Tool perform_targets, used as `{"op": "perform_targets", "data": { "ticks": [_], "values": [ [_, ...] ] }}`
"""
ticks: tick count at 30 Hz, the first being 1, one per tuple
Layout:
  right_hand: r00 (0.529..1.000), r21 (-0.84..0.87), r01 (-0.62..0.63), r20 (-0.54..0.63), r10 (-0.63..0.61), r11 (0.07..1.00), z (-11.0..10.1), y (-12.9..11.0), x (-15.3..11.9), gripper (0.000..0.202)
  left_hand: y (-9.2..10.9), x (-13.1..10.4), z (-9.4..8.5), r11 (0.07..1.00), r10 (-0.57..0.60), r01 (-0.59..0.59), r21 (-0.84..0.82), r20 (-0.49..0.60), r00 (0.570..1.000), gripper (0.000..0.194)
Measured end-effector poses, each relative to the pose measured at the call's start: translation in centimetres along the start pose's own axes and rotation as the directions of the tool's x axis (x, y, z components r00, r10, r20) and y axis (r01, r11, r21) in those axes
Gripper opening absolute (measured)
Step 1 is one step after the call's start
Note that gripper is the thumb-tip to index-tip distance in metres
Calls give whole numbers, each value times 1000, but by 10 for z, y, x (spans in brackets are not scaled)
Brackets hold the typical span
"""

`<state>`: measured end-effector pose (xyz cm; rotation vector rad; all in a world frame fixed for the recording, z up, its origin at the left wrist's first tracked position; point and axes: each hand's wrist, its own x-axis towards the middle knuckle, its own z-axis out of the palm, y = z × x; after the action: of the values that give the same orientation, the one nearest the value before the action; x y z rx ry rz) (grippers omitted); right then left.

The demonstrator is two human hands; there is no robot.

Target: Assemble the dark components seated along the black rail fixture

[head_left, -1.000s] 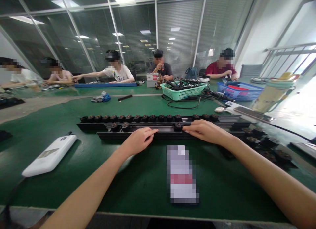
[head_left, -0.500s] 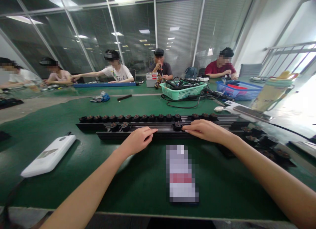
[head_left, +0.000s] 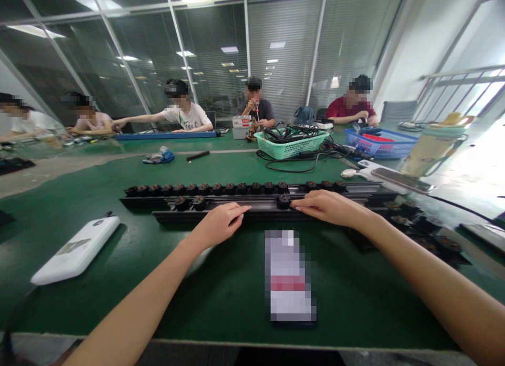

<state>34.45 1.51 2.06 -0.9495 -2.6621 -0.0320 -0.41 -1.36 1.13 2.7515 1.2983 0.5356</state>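
Two long black rails lie across the green table in front of me. In the near rail [head_left: 169,216] sit a pair of black socket modules [head_left: 199,202] at the left and a single black socket module [head_left: 284,201] right of the middle. My left hand [head_left: 221,222] is closed over the near rail's front wall, its index finger reaching along the rail to the right. At the single module's right side is my right hand [head_left: 327,207], fingers together and fingertips touching it. The far rail [head_left: 134,202] carries a row of similar modules, with a gap toward its right.
Loose black modules [head_left: 428,226] lie right of the rails. A phone [head_left: 290,276] rests near me, and a white power bank [head_left: 77,250] lies left. Beyond stand a green basket [head_left: 292,145] of cables and a blue basket [head_left: 382,145]. Several people sit across the table.
Both hands keep their places at the near rail. The whole view has shifted very slightly; no module has visibly moved.
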Motion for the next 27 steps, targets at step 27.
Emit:
{"op": "perform_targets", "data": {
  "ticks": [27],
  "values": [
    [999, 10, -21, 35, 20, 1000, -2, 0, 1, 40, -1, 0, 2, 1000, -6, 6, 7, 7, 1000, 43]
  ]
}}
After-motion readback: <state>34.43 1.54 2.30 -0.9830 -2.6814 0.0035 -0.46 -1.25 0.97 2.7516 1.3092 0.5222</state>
